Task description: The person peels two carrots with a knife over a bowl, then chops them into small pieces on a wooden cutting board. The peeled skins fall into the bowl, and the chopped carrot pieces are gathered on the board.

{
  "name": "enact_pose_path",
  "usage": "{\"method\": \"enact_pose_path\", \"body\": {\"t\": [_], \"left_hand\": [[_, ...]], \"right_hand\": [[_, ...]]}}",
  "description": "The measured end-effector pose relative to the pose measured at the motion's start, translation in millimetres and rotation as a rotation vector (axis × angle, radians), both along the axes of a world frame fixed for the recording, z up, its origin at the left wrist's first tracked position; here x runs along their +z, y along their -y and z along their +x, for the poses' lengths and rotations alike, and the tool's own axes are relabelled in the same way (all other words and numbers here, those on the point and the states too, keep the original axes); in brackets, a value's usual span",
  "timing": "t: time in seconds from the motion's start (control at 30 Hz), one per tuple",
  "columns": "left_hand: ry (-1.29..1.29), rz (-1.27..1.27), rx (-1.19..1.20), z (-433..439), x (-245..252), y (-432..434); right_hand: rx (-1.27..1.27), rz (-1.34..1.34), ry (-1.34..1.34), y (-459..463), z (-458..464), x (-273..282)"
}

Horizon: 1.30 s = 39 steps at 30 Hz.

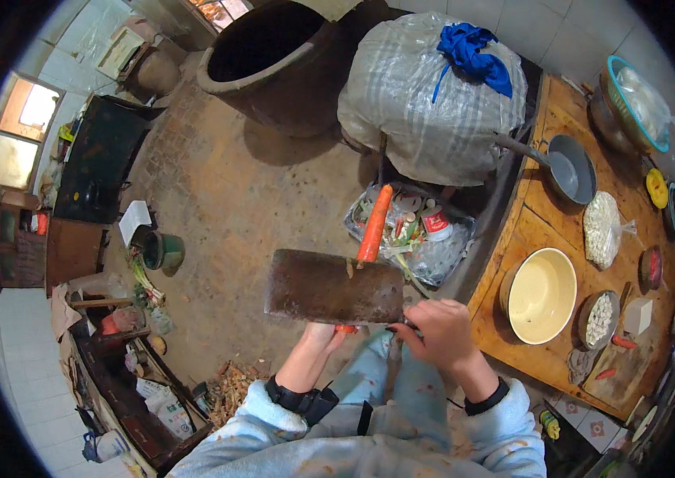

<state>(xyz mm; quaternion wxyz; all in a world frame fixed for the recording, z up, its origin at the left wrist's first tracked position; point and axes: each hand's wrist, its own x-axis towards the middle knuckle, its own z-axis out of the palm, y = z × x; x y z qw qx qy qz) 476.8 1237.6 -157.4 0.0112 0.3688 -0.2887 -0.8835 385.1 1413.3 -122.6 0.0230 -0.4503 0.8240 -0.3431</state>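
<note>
My right hand [442, 334] grips the handle of a broad, dark cleaver [334, 293]. Its wide blade lies across the front of a carrot [377, 222], whose long orange end sticks out beyond the blade. Behind the blade, my left hand [319, 339] holds the carrot's near end, where a bit of orange shows. The blade hides most of the left fingers and the carrot's middle. A small piece of peel clings to the blade's far edge. Below the carrot's tip sits a plastic-lined bin [427, 257] with vegetable scraps and a red-and-white cup.
To the right, a wooden table [517, 316] bears a cream basin [544, 296], a grey pan [573, 170], a bowl of white pieces [600, 319] and a white block [637, 316]. A large earthen vat [278, 89] and a bulging wrapped sack [427, 101] stand ahead. A green bucket [163, 250] is left.
</note>
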Motion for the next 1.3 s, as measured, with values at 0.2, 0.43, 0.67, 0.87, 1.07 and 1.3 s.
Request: {"method": "enact_pose_path", "body": {"t": [0.2, 0.43, 0.67, 0.87, 1.07, 1.3], "left_hand": [[-0.115, -0.004, -0.107, 5.7, 16.4, 2.7], [-0.075, -0.075, -0.109, 4.9, 20.4, -4.1], [-0.062, -0.112, -0.136, 0.3, 10.1, -10.2], [-0.064, -0.088, -0.151, 7.9, 28.5, -9.1], [-0.009, -0.180, -0.165, 4.1, 26.7, -13.5], [-0.007, -0.298, -0.202, -3.3, 27.7, -18.1]], "right_hand": [[-0.080, -0.033, -0.022, -13.4, -15.3, -12.5], [-0.117, -0.080, -0.005, -19.4, -18.5, -13.9], [-0.011, -0.075, -0.040, -17.5, -8.5, -13.0], [-0.132, -0.067, 0.018, -29.9, -27.3, -22.2], [-0.063, -0.109, 0.000, -30.6, -25.4, -20.0], [-0.060, -0.088, 0.032, -30.2, -22.2, -17.3]]}}
